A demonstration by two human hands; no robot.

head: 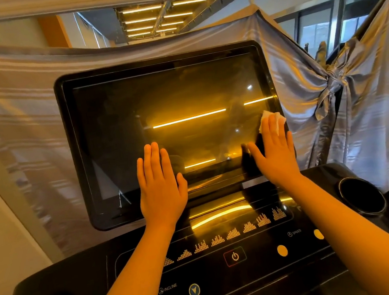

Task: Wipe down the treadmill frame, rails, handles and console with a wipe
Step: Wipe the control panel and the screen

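Wiping the treadmill's screen (157,102), a person stands at the console (139,262) with both bare arms reaching forward. The right hand (276,153) lies flat against the screen's right edge, near its lower right corner, fingers straight and close together, pressing a small white wipe (280,119) onto the glass. The wipe is mostly under the fingers, and only its crumpled top shows past the fingertips. The left hand (160,184) rests flat on the lower middle of the screen, fingers straight, holding nothing. It seems to be steadying the tilted panel.

Below the screen, the dark control panel shows a row of program symbols, a power button (235,256) and incline and speed markings. A round cup holder (361,195) sits at the console's right corner. Striped grey cloth (356,99) hangs behind the machine.

The step in hand looks like cleaning the console screen. Faint smears across the glass suggest more of it needs passes. The next move probably calls for sliding the wipe along the screen under even, light pressure, then moving down to the button panel. The handles, rails and frame are out of view.
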